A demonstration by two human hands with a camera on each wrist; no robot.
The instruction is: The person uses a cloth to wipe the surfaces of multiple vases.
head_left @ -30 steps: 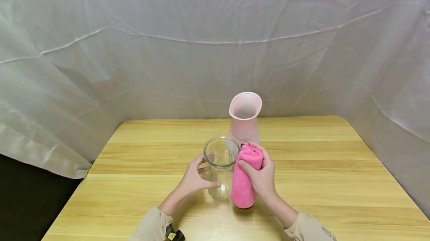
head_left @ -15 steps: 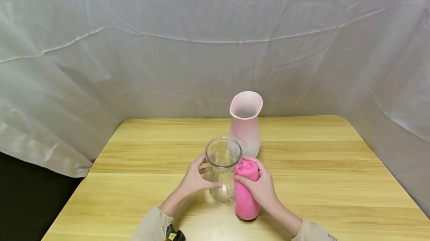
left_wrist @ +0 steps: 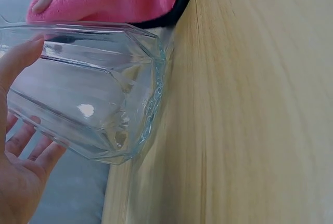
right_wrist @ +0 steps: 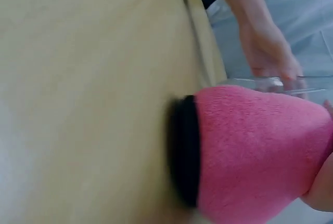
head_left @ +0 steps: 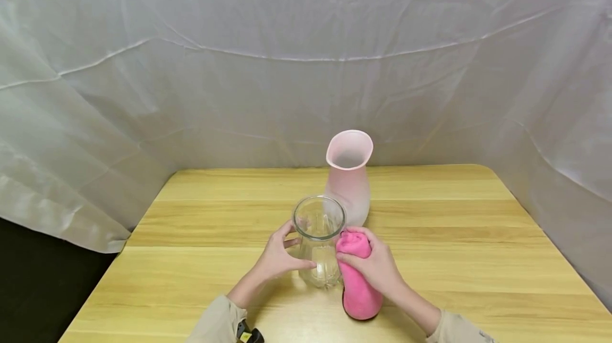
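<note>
Left hand (head_left: 277,258): fingers curled round the clear glass jar (head_left: 319,242).
Right hand (head_left: 377,266): fingers gripping the pink cloth (head_left: 357,279) against the jar.
Bench (head_left: 478,237): pink vase (head_left: 349,178) behind.

Bright, even, diffuse light fills the head view, with soft short shadows on the tabletop (head_left: 430,237) and slight bending at the edges. The left wrist view is sharp with small glints on glass; the right wrist view is blurred throughout
</note>
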